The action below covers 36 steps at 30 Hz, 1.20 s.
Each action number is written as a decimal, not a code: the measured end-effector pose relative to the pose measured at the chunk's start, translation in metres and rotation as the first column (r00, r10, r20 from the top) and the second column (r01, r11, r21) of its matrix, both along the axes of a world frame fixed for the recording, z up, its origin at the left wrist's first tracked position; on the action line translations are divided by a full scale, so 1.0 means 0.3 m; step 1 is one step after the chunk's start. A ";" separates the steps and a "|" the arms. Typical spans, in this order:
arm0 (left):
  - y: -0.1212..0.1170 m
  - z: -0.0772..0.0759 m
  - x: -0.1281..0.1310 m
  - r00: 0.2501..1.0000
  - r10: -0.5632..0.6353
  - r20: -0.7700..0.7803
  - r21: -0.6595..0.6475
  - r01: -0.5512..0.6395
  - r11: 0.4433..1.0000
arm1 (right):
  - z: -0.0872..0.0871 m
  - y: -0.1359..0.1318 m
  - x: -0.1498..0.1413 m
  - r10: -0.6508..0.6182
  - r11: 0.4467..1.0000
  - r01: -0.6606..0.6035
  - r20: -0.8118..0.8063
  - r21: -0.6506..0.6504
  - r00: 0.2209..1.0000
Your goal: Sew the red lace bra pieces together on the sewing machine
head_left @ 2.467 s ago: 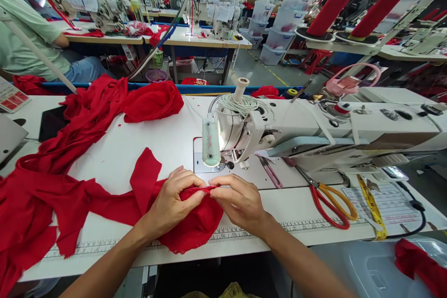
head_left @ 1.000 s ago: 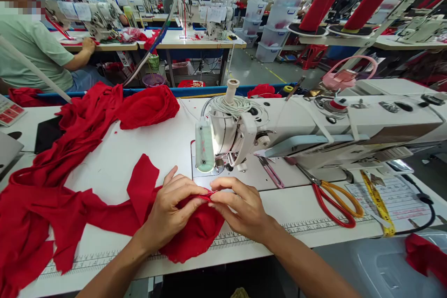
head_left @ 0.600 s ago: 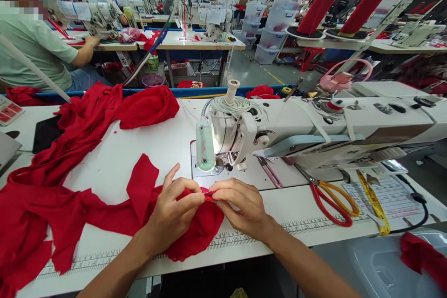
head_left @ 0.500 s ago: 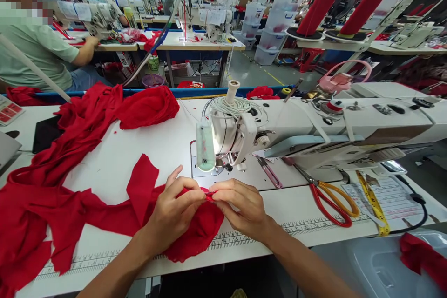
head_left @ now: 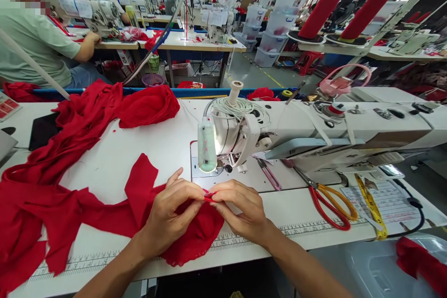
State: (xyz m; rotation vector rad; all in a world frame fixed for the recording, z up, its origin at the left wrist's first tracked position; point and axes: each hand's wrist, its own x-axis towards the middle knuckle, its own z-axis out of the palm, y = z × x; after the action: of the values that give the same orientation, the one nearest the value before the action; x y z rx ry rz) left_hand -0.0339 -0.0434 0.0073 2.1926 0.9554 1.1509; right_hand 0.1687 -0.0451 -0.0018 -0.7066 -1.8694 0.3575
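Note:
Red fabric (head_left: 199, 237) hangs below my hands over the table's front edge. My left hand (head_left: 174, 214) pinches its upper edge between thumb and forefinger, the little finger raised. Close on the right, my right hand (head_left: 240, 207) pinches the same edge. A short folded strip of it shows between the fingertips, with a small dark spot I cannot make out. Just behind the hands stands a white sewing machine (head_left: 226, 130), its needle area lit. More red cloth (head_left: 104, 214) stretches leftward from my left hand across the white tabletop.
Scissors with red and orange handles (head_left: 331, 205), small pink-handled snips (head_left: 270, 177) and a yellow tape measure (head_left: 372, 207) lie to the right. A red bundle (head_left: 150, 106) rests at the back left. A clear plastic bin (head_left: 370, 265) is at lower right. A co-worker (head_left: 38, 46) sits beyond.
Both hands stay almost in place, still pinching the red fabric. The fingers have shifted slightly, and a little more of the folded edge shows between them.

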 end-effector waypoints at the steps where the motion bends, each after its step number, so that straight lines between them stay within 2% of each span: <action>1: -0.001 0.001 0.001 1.000 -0.001 0.005 0.000 0.001 1.000 | 0.000 0.000 0.000 0.001 1.000 -0.001 -0.001 -0.002 1.000; 9: -0.003 -0.001 0.005 0.999 0.013 0.046 0.013 -0.013 1.000 | 0.003 -0.004 0.000 -0.001 0.999 0.001 -0.008 -0.032 1.000; 16: -0.002 -0.002 0.013 0.997 0.021 0.073 -0.061 -0.017 0.998 | -0.003 -0.005 -0.002 -0.008 0.997 0.006 -0.023 -0.075 1.000; 26: -0.003 -0.005 0.017 0.996 0.026 0.084 -0.086 -0.019 0.996 | -0.002 -0.005 -0.005 -0.009 0.998 0.008 -0.022 -0.070 1.000; 36: -0.010 -0.008 0.033 0.993 0.083 0.084 -0.160 -0.069 0.985 | 0.000 -0.008 -0.008 -0.011 0.995 0.009 -0.019 -0.095 1.000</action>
State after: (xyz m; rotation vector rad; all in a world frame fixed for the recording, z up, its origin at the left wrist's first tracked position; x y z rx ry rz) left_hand -0.0239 -0.0462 0.0048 1.9784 1.0616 1.1577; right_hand 0.1663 -0.0474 -0.0018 -0.7742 -1.8394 0.4474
